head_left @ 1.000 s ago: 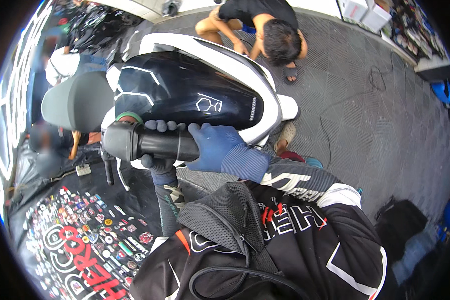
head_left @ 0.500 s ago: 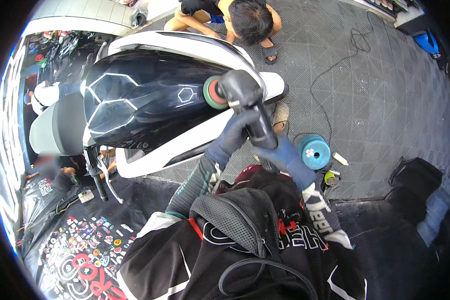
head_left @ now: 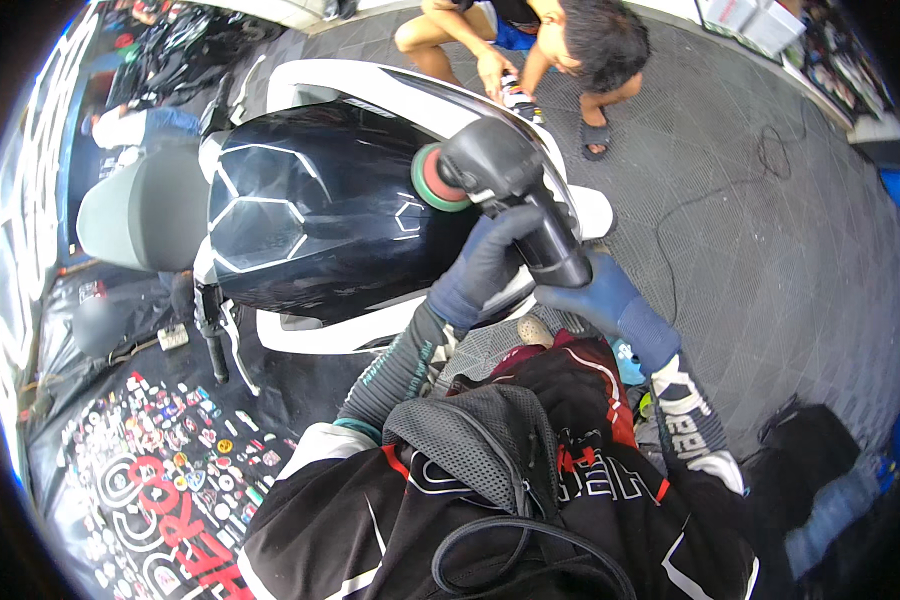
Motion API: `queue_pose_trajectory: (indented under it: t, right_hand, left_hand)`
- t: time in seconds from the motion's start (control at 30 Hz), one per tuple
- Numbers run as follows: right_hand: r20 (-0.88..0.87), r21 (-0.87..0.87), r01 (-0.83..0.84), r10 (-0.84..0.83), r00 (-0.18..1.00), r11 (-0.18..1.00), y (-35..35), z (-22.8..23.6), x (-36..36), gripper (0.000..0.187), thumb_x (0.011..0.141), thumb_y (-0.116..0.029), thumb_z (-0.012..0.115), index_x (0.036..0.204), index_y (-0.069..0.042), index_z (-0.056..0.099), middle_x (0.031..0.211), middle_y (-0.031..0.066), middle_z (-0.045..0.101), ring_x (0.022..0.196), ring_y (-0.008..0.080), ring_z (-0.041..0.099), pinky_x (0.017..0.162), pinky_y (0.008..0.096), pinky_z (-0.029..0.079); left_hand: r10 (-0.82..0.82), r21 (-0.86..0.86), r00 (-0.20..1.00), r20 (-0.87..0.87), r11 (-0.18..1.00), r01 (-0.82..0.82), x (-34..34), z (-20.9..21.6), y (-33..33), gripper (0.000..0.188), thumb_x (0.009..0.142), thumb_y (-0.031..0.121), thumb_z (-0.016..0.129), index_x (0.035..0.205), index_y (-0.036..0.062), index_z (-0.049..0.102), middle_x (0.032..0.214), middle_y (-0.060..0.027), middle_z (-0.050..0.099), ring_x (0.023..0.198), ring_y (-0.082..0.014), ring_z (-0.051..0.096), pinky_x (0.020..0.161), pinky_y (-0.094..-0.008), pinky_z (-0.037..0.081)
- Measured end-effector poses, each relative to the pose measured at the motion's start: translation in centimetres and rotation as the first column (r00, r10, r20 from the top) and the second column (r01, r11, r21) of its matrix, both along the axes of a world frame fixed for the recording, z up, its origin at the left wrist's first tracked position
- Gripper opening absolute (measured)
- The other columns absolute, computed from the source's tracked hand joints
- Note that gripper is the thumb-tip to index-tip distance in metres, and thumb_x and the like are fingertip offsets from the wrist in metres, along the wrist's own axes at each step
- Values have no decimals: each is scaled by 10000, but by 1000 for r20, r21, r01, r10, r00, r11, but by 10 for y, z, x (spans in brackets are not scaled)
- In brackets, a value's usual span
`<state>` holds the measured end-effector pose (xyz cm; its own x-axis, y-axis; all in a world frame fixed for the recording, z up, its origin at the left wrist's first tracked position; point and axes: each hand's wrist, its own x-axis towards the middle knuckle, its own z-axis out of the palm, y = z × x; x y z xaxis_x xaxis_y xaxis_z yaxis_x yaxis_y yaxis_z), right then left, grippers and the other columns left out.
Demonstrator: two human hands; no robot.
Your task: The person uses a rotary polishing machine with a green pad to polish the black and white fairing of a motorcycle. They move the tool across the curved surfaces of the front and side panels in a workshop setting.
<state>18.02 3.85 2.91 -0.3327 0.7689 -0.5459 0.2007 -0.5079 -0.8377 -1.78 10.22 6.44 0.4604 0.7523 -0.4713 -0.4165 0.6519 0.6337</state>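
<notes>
A black machine polisher (head_left: 495, 160) with a red and green round pad (head_left: 436, 180) rests against the glossy black front panel (head_left: 340, 200) of a white and black scooter, pad facing left. My left hand (head_left: 490, 262), in a dark glove, is wrapped round the polisher's body just behind its head. Gloved in blue, my right hand (head_left: 605, 300) grips the rear end of the body, its fingers partly hidden. White strips of light reflect in the panel beside the pad.
Beyond the scooter a person (head_left: 600, 50) crouches, a small bottle (head_left: 517, 97) in one hand. The scooter's handlebar (head_left: 213, 340) sticks out at left, before a grey seat (head_left: 150, 210). A black cable (head_left: 670, 230) runs across the tiled floor. A sticker-covered black sheet (head_left: 160, 470) lies lower left.
My view has shifted, so the scooter and the crouching person appear farther right. Both hands still hold the polisher at the panel. The blue round container on the floor is now mostly hidden.
</notes>
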Motion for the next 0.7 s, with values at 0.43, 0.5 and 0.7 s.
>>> queue_pose_trajectory:
  t: [0.43,0.5,0.7]
  right_hand:
    - [214,435,-436,380,900,788,131,135,-105,775,736,-605,830,1200,-10,653,1061,239,753,1018,403,747,923,487,595]
    - [187,454,-380,331,925,806,124,114,-82,782,735,-605,831,1211,-10,655,1067,245,751,1018,403,747,923,489,594]
    - [-120,64,-135,142,983,989,53,9,4,626,783,-384,918,1236,-11,701,1046,116,757,942,187,726,871,359,569]
  left_hand:
    - [311,524,910,275,745,-413,-107,102,45,823,766,495,838,1409,105,504,1256,-87,591,1219,-302,572,1175,-576,426]
    - [258,496,916,308,778,-386,-84,79,46,829,830,546,809,1437,60,520,1330,-130,624,1278,-342,598,1184,-603,422]
    - [130,2,989,-70,992,-130,-8,14,19,462,998,236,707,1382,20,566,1217,-138,704,1106,-267,706,1055,-445,550]
